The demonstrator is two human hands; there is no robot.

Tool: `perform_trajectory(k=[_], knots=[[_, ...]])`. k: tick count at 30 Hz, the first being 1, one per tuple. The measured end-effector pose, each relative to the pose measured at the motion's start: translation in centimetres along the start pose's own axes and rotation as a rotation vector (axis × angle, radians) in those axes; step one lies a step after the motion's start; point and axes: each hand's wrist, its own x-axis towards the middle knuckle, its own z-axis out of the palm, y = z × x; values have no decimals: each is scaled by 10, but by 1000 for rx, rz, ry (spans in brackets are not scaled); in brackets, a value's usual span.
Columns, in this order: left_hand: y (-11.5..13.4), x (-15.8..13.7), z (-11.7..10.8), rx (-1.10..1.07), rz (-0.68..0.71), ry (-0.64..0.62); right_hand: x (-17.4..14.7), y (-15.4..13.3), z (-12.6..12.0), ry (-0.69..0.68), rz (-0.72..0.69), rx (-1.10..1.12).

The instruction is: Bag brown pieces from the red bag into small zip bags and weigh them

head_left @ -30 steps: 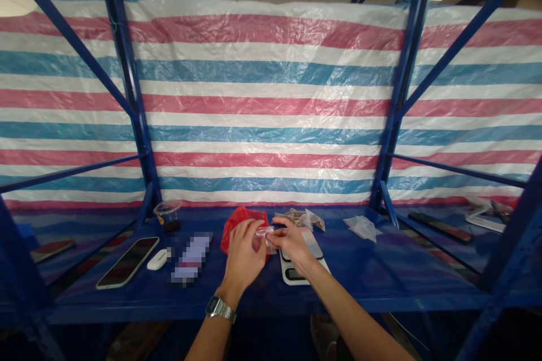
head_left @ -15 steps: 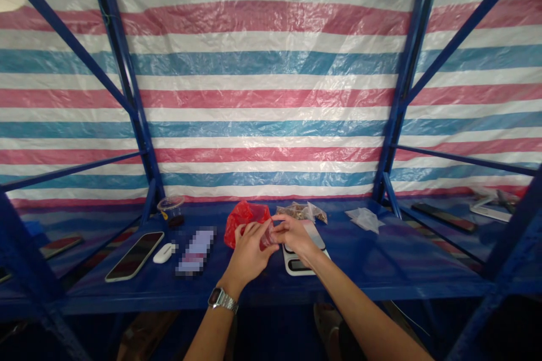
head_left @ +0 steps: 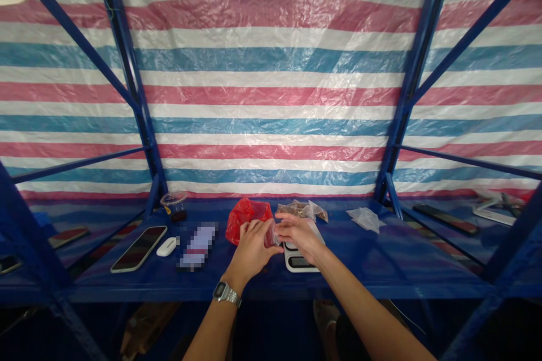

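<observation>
Between my hands is a small clear plastic bag, partly hidden by the fingers. My left hand, with a metal watch on its wrist, curls around its left side. The fingers of my right hand close on its right edge; the exact grip of the fingertips is hard to see. Just behind my left hand stands a red plastic bag with its mouth open upward. A white kitchen scale lies under my right hand, which covers part of its plate and display.
Clear bags of brown dried material lie behind the scale. Empty-looking clear bags are to the right. On the left are a phone, a white earbud case, a blurred-out phone-like thing and a plastic cup. Blue shelf posts flank the surface.
My right hand has shifted slightly right and lies flatter over the scale. My left hand stays around the clear bag. The whole view has shifted a little.
</observation>
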Motion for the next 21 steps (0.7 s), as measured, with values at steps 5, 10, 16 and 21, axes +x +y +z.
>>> perform_trajectory(k=[5,10,16,21], knots=[[2,-1,-1,-30,-36,8,-8,-8,4,5,44,38],[2,-1,0,-44,-23,17,-9,-8,9,27,65,33],[2,-2,3,-31,18,-23,-1,5,7,24,-30,-39],[7,-2,4,-30,4,-73,8,15,5,46,-96,-73]])
